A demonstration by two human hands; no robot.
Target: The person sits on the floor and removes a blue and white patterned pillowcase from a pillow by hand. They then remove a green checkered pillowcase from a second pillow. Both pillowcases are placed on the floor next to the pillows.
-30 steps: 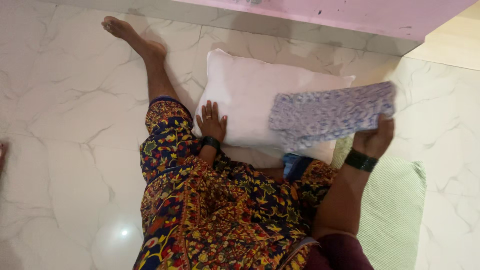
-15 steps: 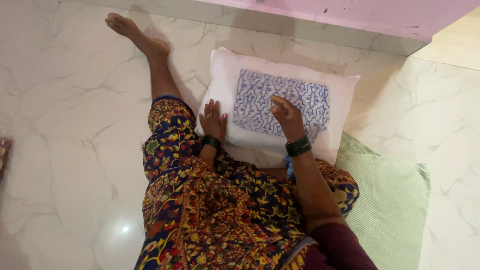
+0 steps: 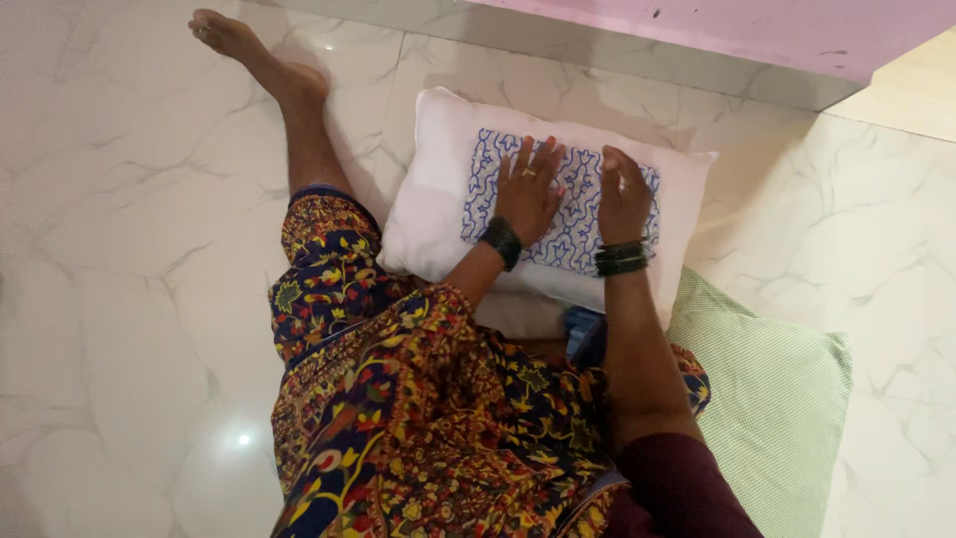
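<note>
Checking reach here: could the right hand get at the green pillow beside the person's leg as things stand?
Probably yes. The right hand lies flat on the patterned cloth atop the white pillow, holding nothing. The green pillow lies on that same side, uncovered, with nothing between.

one white pillow (image 3: 428,214), one patterned cloth (image 3: 573,209), one green cushion (image 3: 777,399)
</note>
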